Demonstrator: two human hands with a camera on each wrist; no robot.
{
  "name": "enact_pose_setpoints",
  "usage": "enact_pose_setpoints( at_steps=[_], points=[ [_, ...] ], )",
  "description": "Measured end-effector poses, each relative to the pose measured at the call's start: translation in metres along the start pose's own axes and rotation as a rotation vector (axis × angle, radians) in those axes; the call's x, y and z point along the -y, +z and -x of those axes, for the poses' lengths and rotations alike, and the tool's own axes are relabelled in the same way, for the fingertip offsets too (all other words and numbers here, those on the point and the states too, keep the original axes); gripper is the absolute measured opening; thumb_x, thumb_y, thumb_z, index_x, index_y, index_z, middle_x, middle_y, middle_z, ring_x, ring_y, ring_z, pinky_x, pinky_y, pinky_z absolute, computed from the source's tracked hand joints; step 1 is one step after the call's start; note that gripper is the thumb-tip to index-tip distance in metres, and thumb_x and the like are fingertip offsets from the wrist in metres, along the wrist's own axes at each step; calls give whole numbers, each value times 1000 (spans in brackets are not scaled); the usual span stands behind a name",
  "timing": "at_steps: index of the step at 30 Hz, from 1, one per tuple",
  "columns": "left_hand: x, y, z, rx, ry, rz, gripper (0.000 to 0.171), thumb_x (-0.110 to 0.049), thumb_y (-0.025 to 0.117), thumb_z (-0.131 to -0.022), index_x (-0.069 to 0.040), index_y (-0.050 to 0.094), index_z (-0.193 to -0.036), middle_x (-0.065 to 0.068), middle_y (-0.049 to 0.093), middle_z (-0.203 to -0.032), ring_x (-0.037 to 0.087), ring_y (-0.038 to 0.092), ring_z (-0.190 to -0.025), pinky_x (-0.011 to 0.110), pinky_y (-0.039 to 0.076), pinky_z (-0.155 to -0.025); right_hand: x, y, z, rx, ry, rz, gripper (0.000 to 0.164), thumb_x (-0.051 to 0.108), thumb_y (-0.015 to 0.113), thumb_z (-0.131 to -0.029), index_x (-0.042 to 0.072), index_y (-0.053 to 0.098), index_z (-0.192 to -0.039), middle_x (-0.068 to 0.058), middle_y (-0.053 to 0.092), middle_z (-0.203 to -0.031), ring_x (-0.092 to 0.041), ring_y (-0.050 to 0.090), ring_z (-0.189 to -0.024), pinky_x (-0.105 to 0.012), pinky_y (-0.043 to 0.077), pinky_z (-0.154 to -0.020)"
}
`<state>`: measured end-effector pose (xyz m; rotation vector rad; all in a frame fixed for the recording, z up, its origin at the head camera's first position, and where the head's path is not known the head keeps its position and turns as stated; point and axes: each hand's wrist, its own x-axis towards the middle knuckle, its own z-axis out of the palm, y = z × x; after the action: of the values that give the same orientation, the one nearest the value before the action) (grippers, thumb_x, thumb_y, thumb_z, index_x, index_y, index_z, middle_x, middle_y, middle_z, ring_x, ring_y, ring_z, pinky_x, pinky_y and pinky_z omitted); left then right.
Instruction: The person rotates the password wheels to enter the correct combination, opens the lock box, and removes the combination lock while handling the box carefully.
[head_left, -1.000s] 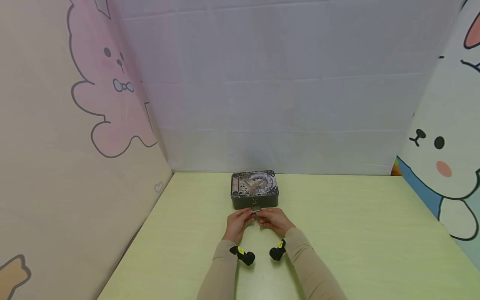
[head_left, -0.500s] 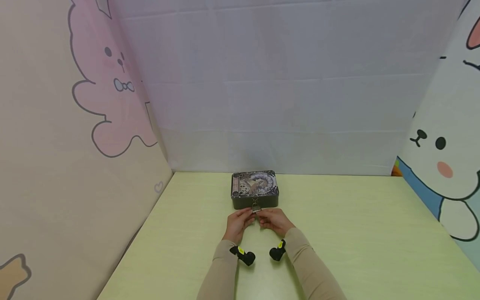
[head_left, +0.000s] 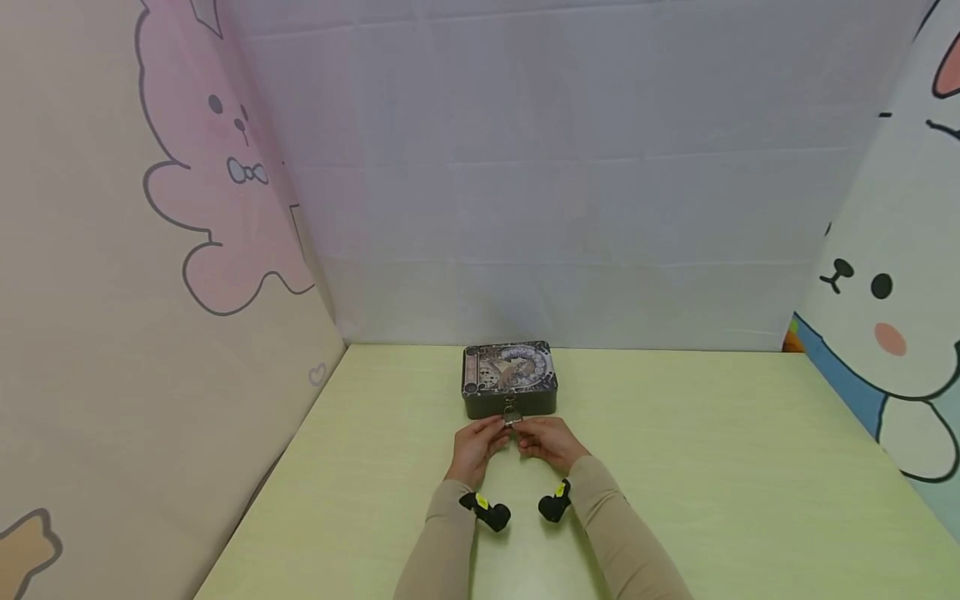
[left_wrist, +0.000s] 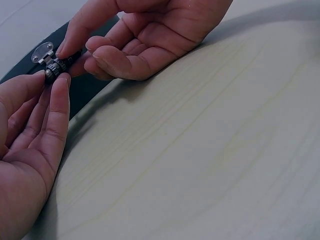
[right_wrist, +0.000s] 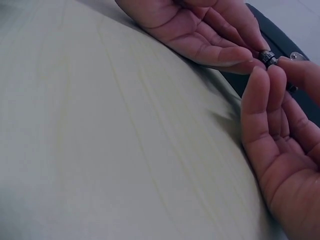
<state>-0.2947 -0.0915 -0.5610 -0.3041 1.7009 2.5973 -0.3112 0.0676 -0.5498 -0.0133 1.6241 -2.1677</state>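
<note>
A dark rectangular tin box (head_left: 508, 367) with a printed picture lid stands closed on the table. From the metal clasp (left_wrist: 43, 52) on its front hangs a small combination padlock (left_wrist: 59, 66), whose ringed number dials show in both wrist views. My left hand (head_left: 472, 451) pinches one end of the padlock between thumb and fingertips. The other end is pinched by my right hand (head_left: 553, 442), its fingertips on the dials (right_wrist: 267, 57). Fingers cover part of the padlock, and the digits are too small to read.
The pale yellow-green table (head_left: 712, 450) spreads out around the box. A white cloth (head_left: 570, 183) hangs behind it. Cartoon-printed panels (head_left: 112, 350) stand at the left and right. Each wrist carries a small black camera (head_left: 491, 512).
Both hands stay at the padlock, and the box has not moved. The padlock tilts very slightly between the fingers.
</note>
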Motion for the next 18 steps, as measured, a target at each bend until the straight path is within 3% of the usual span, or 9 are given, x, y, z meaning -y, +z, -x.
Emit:
enact_pose_setpoints(
  at_steps=[18],
  points=[
    [0,-1,1,4,-9,-12,29,3,63,-95,16,60,-122,7,71,-89,13,69,-81,24,59,-74,1,0,-1,-10,15,-19,21,9,61,-99,7,69,-80,-1,61,-68,-9,60,-59,-22,54,-56]
  ],
)
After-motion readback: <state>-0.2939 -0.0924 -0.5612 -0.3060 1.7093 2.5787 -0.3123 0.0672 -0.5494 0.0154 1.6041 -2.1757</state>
